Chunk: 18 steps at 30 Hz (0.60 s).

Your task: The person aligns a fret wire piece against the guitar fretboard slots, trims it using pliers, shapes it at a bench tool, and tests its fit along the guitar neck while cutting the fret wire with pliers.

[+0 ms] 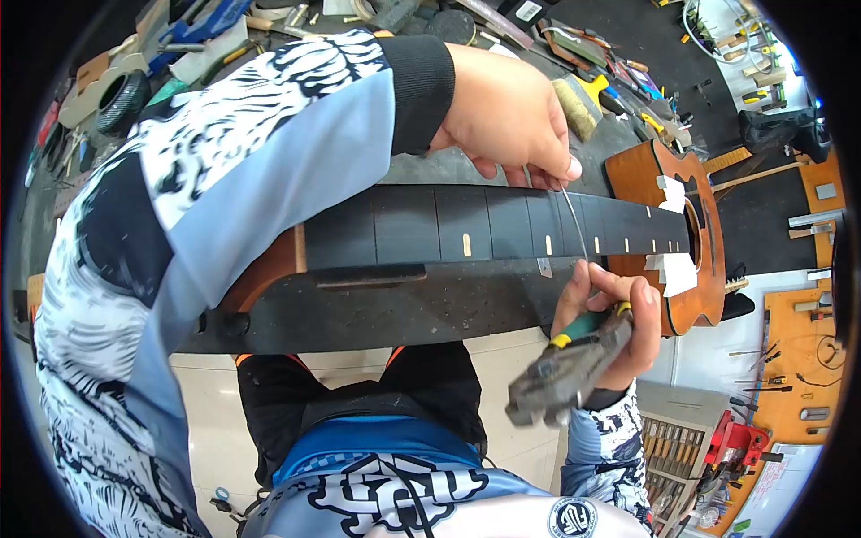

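Along the dark workbench's (484,314) near edge, left hand (507,112) and right hand (639,332) fingertips pinch a thin silvery wire (574,222) over a black slotted fretboard (404,220), green-and-yellow-handled metal pliers (563,375) palmed right, apparently aligning it, which calls for steady, level lowering.

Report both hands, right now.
Left hand: closed, pinching one end of the thin wire.
Right hand: closed, pinching the thin wire lower down and holding pliers.

A thin, slightly curved wire (575,218) slants over a dark, inlaid fingerboard (462,215), green-handled pliers (572,363) tilted nearby.
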Tool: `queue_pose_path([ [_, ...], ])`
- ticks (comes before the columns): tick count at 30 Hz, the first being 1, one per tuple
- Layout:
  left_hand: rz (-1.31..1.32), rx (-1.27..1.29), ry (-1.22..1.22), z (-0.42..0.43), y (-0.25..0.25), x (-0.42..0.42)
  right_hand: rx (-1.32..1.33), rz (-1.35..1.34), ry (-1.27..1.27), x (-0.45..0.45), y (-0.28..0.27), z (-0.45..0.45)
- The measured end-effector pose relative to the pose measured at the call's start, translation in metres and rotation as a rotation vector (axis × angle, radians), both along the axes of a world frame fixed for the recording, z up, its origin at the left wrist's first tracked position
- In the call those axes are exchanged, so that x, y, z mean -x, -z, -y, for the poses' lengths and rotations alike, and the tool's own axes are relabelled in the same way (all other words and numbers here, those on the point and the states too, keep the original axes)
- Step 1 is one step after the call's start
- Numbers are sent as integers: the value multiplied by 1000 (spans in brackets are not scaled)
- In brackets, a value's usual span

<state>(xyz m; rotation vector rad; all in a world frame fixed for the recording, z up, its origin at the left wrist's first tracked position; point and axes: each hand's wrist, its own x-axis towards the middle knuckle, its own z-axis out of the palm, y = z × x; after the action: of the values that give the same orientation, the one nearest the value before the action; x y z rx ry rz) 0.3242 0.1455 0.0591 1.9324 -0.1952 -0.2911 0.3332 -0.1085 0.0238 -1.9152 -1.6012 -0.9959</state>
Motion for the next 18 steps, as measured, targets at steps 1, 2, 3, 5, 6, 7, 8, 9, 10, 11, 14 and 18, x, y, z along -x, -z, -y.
queue_pose_path([
  [1, 7, -4, -12, 0, 1, 1, 11, -2, -12, 0, 2, 0],
  [2, 32, 10, -22, 0, 3, 0, -3, -28, -36, -3, 5, 0],
  [3, 27, 20, -17, 0, 5, -1, 6, -34, -31, -3, 7, 0],
  [5, -31, 43, -17, -1, 0, 1, -26, -53, -17, -2, 8, -1],
  [6, -100, -21, 2, -5, -16, -2, -30, -67, 12, -1, 9, -1],
  [7, -102, -12, 5, -7, -18, -2, -21, -69, 14, 2, 10, -1],
  [8, -80, -102, 38, -8, -19, -2, -20, -88, 69, 5, 9, -2],
  [9, -58, -189, 73, -9, -20, -1, -16, -107, 125, 8, 9, -2],
  [10, -57, -179, 76, -9, -24, 1, -31, -132, 127, 11, 10, -3],
  [11, -38, -234, 90, -9, -30, 4, -22, -130, 129, 13, 8, -3],
  [14, 124, -252, 161, -15, -27, 13, -13, -124, 125, 16, 6, -6],
  [18, 19, -418, 179, -11, -33, 4, -58, -133, 74, 17, 7, -10],
])
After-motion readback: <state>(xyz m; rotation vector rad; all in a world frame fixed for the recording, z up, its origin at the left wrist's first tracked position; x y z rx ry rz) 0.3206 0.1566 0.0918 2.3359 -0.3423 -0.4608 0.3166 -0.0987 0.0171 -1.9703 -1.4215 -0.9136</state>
